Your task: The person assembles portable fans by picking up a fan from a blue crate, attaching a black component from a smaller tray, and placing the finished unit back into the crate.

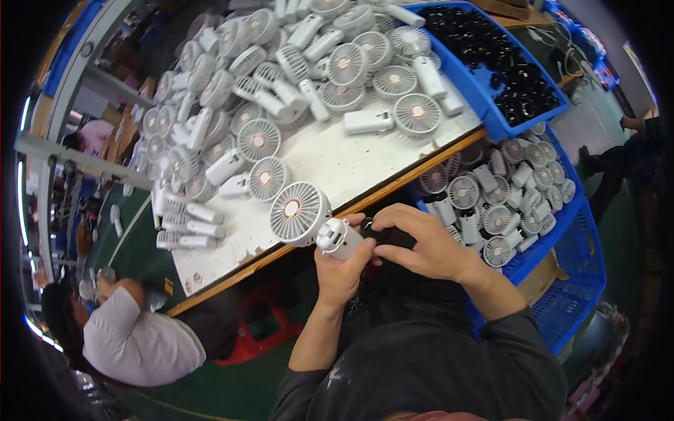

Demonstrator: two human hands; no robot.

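Observation:
My left hand [338, 275] is wrapped round the white handle [335, 237] of a handheld fan, whose end with a small dark slot points up. A round fan head [300, 212] with an orange-ringed centre adjoins it at the table's edge and seems to belong to it. Close beside the handle, my right hand [430, 242] has its thumb and forefinger drawn together. They pinch a small dark piece, hard to make out against my black clothing. Both hands are just off the near edge of the white table [316, 158].
Many white handheld fans [260, 140] are heaped on the table. A blue tray [502, 130] of small black parts stands at its right end. Below, a blue crate [516, 270] holds more fans. At lower left, a person in a white shirt [140, 340] sits near a red stool [263, 326].

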